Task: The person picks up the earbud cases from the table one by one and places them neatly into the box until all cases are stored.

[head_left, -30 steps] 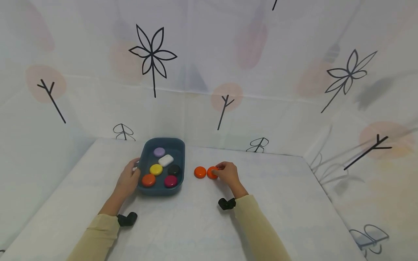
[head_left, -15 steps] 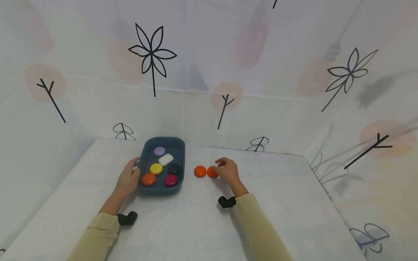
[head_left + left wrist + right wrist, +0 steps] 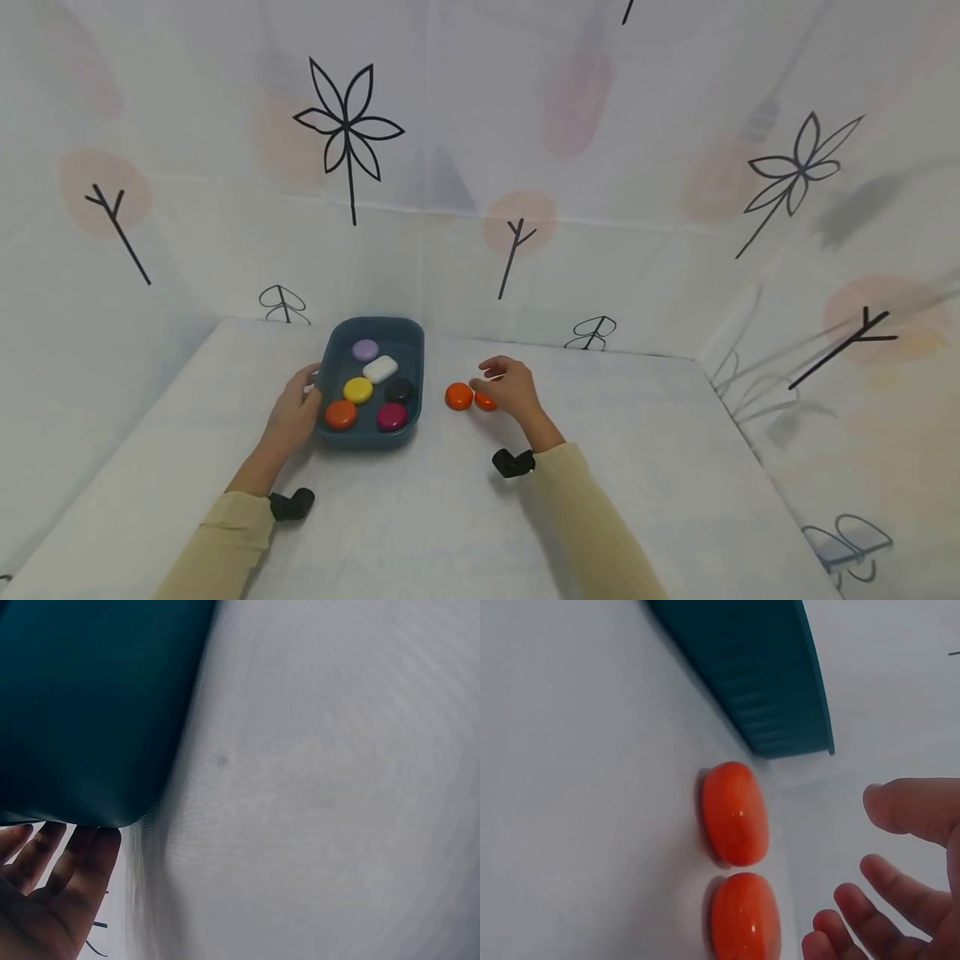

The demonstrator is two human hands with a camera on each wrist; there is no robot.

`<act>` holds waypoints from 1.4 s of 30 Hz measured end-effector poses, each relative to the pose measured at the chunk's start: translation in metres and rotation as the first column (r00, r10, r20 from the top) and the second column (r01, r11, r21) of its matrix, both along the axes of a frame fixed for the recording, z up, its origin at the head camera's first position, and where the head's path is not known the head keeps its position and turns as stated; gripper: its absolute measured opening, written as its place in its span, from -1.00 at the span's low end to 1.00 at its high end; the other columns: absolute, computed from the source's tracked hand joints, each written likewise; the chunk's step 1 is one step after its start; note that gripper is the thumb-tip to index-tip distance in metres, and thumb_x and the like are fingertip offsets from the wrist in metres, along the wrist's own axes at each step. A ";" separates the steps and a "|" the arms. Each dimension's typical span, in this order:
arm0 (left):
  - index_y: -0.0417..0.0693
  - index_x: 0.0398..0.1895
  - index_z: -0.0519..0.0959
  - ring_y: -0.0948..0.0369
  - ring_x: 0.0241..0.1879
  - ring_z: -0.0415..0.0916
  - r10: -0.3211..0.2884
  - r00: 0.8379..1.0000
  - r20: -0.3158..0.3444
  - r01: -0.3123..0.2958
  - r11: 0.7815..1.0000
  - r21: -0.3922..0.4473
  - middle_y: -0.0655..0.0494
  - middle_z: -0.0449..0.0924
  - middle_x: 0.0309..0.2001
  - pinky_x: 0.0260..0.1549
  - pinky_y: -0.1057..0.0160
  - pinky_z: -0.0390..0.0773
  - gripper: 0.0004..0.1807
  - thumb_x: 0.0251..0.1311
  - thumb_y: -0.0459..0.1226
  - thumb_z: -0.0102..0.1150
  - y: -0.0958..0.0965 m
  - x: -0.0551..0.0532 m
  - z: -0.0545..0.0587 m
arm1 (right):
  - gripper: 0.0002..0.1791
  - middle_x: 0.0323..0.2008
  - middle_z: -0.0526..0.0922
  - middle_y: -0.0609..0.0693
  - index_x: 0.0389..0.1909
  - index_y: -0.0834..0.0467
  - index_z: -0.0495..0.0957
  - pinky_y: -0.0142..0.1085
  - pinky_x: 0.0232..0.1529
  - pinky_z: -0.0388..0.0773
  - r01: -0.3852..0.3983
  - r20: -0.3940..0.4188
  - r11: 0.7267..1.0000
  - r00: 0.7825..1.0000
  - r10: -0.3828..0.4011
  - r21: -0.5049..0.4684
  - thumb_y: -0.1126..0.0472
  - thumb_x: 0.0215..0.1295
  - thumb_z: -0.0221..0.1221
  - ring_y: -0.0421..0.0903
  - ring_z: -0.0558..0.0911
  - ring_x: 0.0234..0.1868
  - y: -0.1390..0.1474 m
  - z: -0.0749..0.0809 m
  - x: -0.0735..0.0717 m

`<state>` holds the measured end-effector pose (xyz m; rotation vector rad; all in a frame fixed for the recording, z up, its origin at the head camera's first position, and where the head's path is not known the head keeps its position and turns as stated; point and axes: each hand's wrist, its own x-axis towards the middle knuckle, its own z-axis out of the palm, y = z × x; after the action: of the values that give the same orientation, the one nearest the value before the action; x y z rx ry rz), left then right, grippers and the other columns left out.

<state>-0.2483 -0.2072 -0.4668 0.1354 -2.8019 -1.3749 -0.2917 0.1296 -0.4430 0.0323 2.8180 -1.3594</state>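
Observation:
A dark teal tray (image 3: 407, 343) stands on the white table, left of centre. My left hand (image 3: 295, 414) rests at its left side; in the left wrist view its fairly straight fingers (image 3: 88, 877) touch the tray's wall. Two glossy orange rounded discs lie right of the tray: the left disc (image 3: 459, 397) and the right disc (image 3: 486, 402), side by side. My right hand (image 3: 512, 387) hovers over the right disc and partly hides it in the head view. In the right wrist view, its thumb and fingers are spread apart, with nothing held, clear of both discs.
Inside the tray lie a lilac disc (image 3: 365, 350), a white rounded block (image 3: 380, 368), a yellow disc (image 3: 357, 390), a black disc (image 3: 399, 391), an orange-red disc (image 3: 341, 415) and a magenta disc (image 3: 392, 417). Patterned white cloth (image 3: 465, 150) hangs behind the table.
My right hand has let go of the right orange disc, lifted off it and shifted slightly left. Both discs stay on the table. The left hand and tray have not moved.

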 end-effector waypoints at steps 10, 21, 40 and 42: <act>-0.02 0.33 -0.08 -0.12 0.17 0.17 -0.004 1.000 -0.019 0.004 1.000 0.005 -0.15 0.07 0.28 0.10 -0.13 0.22 -0.44 0.24 -0.17 -0.47 0.000 0.001 -0.002 | -0.56 -0.19 0.58 -0.01 -0.13 0.06 0.52 -0.25 -0.20 0.54 -0.054 -0.035 0.999 0.998 0.054 -0.009 -0.02 -0.07 0.25 -0.08 0.53 -0.17 -0.009 0.005 0.004; 0.01 0.34 -0.08 -0.11 0.16 0.19 0.008 1.000 -0.010 -0.008 1.000 -0.011 -0.13 0.09 0.27 0.09 -0.13 0.24 -0.44 0.24 -0.16 -0.46 0.001 -0.001 -0.003 | -0.67 -0.18 0.59 0.01 -0.19 -0.01 0.52 -0.28 -0.18 0.53 -0.148 -0.044 0.989 0.988 0.147 0.001 0.03 -0.04 0.23 -0.11 0.54 -0.19 -0.025 0.017 0.007; 0.00 0.33 -0.05 -0.11 0.17 0.17 0.000 0.999 -0.037 0.000 1.000 0.003 -0.13 0.09 0.27 0.10 -0.14 0.21 -0.45 0.24 -0.15 -0.48 -0.002 0.000 -0.002 | -0.62 -0.22 0.59 -0.06 -0.15 0.06 0.52 -0.41 -0.23 0.49 -0.396 -0.127 0.918 0.911 0.392 -0.007 0.09 -0.07 0.26 -0.23 0.53 -0.26 -0.066 0.036 0.009; 0.00 0.33 -0.05 -0.11 0.17 0.17 0.000 0.999 -0.037 0.000 1.000 0.001 -0.13 0.09 0.27 0.10 -0.14 0.21 -0.45 0.24 -0.14 -0.47 -0.002 0.000 -0.003 | -0.62 -0.24 0.59 -0.10 -0.16 0.04 0.52 -0.42 -0.24 0.48 -0.414 -0.134 0.910 0.902 0.410 -0.001 0.09 -0.07 0.26 -0.23 0.52 -0.27 -0.070 0.036 0.008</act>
<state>-0.2488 -0.2088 -0.4697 0.1088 -2.7717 -1.3637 -0.2835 0.0596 -0.4069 -0.6398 2.6802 -1.3373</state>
